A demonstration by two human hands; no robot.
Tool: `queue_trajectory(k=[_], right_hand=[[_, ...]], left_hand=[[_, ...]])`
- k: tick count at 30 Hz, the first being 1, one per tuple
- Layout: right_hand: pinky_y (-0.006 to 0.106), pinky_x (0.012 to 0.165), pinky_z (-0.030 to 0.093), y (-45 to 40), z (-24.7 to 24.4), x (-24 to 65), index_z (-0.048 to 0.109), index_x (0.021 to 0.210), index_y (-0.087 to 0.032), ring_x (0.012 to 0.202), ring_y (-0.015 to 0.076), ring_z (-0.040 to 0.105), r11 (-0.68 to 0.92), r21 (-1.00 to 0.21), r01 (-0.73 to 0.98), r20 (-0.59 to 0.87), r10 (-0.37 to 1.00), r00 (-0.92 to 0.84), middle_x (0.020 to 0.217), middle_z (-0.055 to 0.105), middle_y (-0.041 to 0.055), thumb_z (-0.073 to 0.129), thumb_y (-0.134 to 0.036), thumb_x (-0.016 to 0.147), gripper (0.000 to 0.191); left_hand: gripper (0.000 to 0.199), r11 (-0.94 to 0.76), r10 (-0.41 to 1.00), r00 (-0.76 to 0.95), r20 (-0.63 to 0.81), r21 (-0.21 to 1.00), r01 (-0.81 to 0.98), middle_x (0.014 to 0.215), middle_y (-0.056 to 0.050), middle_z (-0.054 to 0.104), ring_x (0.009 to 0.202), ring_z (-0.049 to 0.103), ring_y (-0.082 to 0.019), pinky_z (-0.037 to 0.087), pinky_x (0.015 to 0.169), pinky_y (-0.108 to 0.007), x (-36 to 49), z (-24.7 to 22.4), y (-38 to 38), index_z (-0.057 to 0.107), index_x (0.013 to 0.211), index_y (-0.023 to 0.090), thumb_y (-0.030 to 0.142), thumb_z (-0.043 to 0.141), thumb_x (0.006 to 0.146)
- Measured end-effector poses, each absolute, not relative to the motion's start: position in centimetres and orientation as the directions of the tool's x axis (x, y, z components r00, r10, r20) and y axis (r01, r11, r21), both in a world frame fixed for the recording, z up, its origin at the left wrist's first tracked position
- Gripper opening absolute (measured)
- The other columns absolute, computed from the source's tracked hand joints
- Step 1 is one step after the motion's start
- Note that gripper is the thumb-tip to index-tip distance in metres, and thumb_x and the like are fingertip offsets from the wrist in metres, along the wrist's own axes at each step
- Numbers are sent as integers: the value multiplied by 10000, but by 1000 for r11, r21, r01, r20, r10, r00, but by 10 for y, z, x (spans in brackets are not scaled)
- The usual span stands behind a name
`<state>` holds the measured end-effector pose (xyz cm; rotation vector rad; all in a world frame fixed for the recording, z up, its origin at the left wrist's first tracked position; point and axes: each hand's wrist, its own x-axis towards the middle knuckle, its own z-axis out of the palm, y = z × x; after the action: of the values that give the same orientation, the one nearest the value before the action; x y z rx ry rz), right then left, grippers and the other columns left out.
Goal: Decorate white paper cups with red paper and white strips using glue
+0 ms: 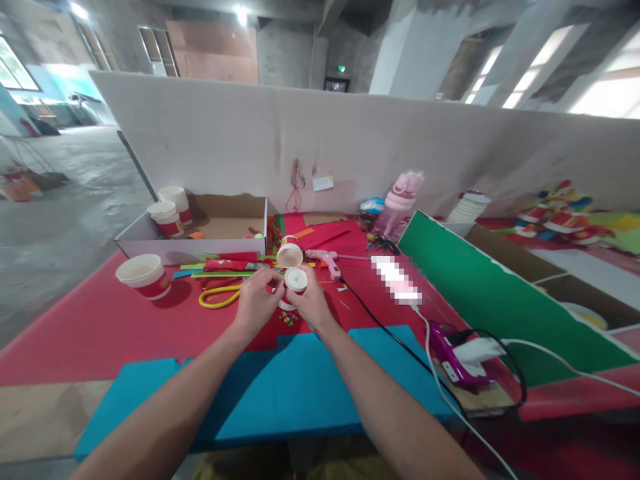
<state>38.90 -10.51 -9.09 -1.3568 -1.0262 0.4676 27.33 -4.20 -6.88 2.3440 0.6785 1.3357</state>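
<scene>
Near the middle of the red table, my right hand (pixel 312 300) grips a small white paper cup (pixel 296 280), its round face towards me with a small green mark on it. My left hand (pixel 260 297) is at the cup's left side, fingers pinched together; whether something small is between them is too small to tell. Just beyond the hands an open paper cup (pixel 290 253) lies tipped towards me. A pink glue gun (pixel 327 261) lies right of it. Small green and red bits (pixel 289 319) lie below the hands.
Yellow-handled scissors (pixel 217 297) and paper strips lie left of the hands. A large paper cup (pixel 145 277) stands farther left, before a white box (pixel 190 252) holding cups. On the right are a green-sided box (pixel 500 307), a purple power strip (pixel 460 363), cables and a pink bottle (pixel 400 203).
</scene>
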Motion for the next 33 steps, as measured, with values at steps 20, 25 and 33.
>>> queue_trajectory(k=[20, 25, 33], right_hand=[[304, 787, 465, -103, -97, 390, 496, 1103, -211, 866, 178, 578, 216, -946, 241, 313, 799, 514, 986, 617, 17, 627, -237, 687, 437], [311, 778, 473, -104, -99, 392, 477, 1110, -219, 870, 185, 581, 225, -955, 195, 295, 808, 511, 980, 620, 19, 663, -274, 685, 467], [313, 782, 467, -107, -91, 390, 483, 1077, -214, 846, 180, 573, 216, -941, 261, 325, 797, 509, 966, 607, 13, 639, -263, 681, 428]], left_hand=[[72, -601, 793, 354, 496, 733, 318, 662, 4, 686, 608, 616, -138, 468, 612, -239, 276, -63, -45, 662, 688, 176, 189, 597, 715], [165, -512, 766, 513, 388, 850, 122, 779, -44, 731, 699, 657, -171, 512, 654, -262, 268, -63, -29, 713, 809, 158, 285, 618, 765], [116, -681, 669, 520, 531, 718, 144, 817, -42, 740, 756, 668, -181, 512, 696, -280, 265, -63, -30, 730, 824, 197, 226, 626, 780]])
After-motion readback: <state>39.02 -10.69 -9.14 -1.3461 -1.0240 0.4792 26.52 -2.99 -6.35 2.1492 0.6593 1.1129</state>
